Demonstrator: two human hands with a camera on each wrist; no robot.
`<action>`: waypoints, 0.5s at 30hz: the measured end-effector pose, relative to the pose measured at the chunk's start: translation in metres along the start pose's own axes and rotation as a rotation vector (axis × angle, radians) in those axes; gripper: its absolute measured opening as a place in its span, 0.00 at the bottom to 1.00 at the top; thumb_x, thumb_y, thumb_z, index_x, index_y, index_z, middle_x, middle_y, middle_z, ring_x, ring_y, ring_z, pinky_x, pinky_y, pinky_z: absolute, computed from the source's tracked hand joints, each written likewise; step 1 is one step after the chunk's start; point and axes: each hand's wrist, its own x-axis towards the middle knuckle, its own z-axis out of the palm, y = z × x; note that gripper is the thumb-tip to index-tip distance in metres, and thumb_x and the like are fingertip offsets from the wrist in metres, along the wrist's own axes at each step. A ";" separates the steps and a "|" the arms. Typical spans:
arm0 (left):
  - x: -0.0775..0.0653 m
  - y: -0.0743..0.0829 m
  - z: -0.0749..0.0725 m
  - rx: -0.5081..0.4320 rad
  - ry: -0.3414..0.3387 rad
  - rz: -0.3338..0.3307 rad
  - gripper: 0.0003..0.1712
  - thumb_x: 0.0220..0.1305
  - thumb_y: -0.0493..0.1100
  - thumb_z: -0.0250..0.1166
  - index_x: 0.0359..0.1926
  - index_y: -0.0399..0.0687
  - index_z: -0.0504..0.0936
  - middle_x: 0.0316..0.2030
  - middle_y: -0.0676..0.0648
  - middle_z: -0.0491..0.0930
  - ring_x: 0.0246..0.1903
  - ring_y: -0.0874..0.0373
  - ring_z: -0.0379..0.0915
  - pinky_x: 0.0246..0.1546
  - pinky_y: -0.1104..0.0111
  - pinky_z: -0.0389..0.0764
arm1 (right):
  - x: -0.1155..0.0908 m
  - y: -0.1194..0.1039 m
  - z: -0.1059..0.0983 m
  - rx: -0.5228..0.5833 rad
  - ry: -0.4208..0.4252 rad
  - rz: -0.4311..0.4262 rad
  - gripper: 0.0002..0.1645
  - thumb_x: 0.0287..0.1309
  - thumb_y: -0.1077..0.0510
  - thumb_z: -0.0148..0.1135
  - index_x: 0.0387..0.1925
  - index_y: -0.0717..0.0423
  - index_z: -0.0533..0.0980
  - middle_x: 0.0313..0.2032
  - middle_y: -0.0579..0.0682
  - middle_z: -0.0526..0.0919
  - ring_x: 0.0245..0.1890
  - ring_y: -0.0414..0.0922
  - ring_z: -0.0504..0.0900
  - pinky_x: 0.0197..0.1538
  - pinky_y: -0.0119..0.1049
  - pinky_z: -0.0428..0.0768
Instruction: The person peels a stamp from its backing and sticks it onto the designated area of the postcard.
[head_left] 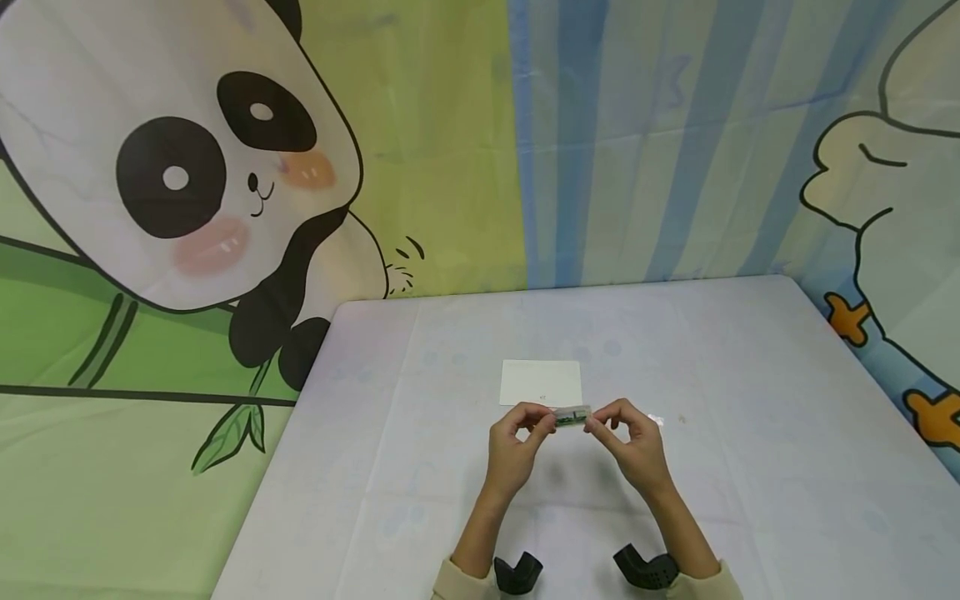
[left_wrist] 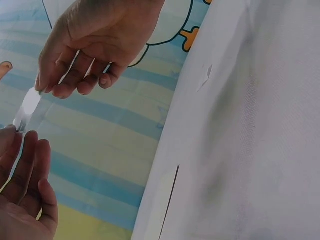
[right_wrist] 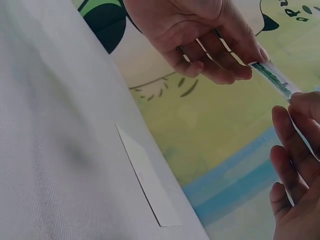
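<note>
A small, narrow, see-through strip with green markings [head_left: 572, 416] is stretched between both hands above the table. My left hand [head_left: 512, 450] pinches its left end between thumb and index finger. At the opposite end, my right hand [head_left: 636, 450] pinches it the same way. Glare whitens the strip [left_wrist: 31, 102] in the left wrist view. Its green pattern shows along the strip [right_wrist: 274, 78] in the right wrist view. Just beyond the hands, a white rectangular card [head_left: 540, 382] lies flat on the table. Whether the strip is a sticker or a packet, I cannot tell.
A pale cloth covers the table [head_left: 405, 467]. A small shiny clear scrap [head_left: 656, 420] lies beside the right hand. Behind stands a printed curtain [head_left: 442, 150] with a panda. Black wrist devices [head_left: 517, 573] sit by the cuffs.
</note>
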 end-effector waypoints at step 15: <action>0.002 -0.001 0.001 0.060 0.021 -0.032 0.05 0.60 0.35 0.62 0.32 0.35 0.79 0.24 0.42 0.80 0.25 0.58 0.75 0.27 0.71 0.72 | -0.001 0.006 0.002 0.045 -0.041 0.069 0.07 0.51 0.74 0.61 0.32 0.66 0.73 0.27 0.57 0.77 0.33 0.40 0.72 0.38 0.39 0.65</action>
